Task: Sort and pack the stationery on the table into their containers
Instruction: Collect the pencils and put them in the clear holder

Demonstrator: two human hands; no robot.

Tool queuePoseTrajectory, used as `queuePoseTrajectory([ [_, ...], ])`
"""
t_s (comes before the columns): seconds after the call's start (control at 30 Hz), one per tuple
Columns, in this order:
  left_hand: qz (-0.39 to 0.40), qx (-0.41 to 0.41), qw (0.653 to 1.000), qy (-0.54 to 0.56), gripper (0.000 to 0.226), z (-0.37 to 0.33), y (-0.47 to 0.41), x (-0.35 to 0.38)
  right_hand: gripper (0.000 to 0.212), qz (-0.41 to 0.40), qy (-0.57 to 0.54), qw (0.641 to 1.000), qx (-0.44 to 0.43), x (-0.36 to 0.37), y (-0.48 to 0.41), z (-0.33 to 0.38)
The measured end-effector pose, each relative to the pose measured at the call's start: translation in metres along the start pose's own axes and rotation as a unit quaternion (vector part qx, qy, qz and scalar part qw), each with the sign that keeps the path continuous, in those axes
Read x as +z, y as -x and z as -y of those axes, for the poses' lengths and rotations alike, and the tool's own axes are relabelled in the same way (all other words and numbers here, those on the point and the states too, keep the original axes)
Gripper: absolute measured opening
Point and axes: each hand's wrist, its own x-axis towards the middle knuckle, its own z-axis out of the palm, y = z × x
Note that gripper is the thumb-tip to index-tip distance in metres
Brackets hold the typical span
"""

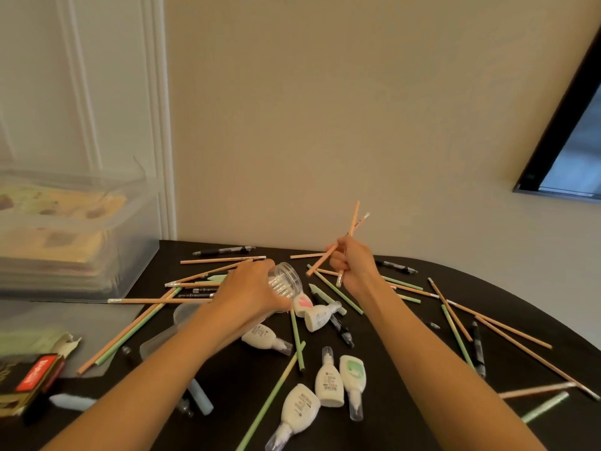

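Right hand [353, 266]: my fingers curl round a few tan pencils [353, 222], lifted above the table [406, 369].
Left hand [250, 288]: I grip the clear jar [284, 281], tilted, just beside.
Done: I judge almost nothing; jar contents unclear.
Left: loose pencils [507, 333], pens [224, 250] and correction bottles [330, 382] lie scattered.
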Motion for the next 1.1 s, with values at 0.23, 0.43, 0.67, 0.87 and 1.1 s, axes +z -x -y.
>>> queuePoseTrajectory([
  [0.23, -0.005, 0.003, 0.999, 0.032, 0.062, -0.008, 0.040, 0.004, 0.011, 0.082, 0.002, 0.995, 0.050, 0.004, 0.063, -0.019],
  [0.43, -0.032, 0.001, 0.999, 0.014, 0.068, -0.011, 0.063, 0.003, 0.013, 0.131, 0.142, 0.978, 0.084, -0.011, 0.093, -0.023],
  [0.67, -0.040, 0.006, 0.999, 0.014, 0.070, -0.011, 0.080, 0.000, 0.016, 0.167, 0.195, 0.965, 0.055, -0.028, 0.112, -0.017],
  [0.87, -0.033, 0.014, 0.999, 0.017, 0.072, -0.012, 0.090, -0.002, 0.022, 0.189, 0.254, 0.948, 0.028, -0.042, 0.120, -0.013],
  [1.1, -0.038, 0.008, 0.999, 0.003, 0.072, -0.010, 0.097, -0.003, 0.016, 0.106, 0.423, 0.896, -0.082, -0.051, 0.124, -0.009],
])
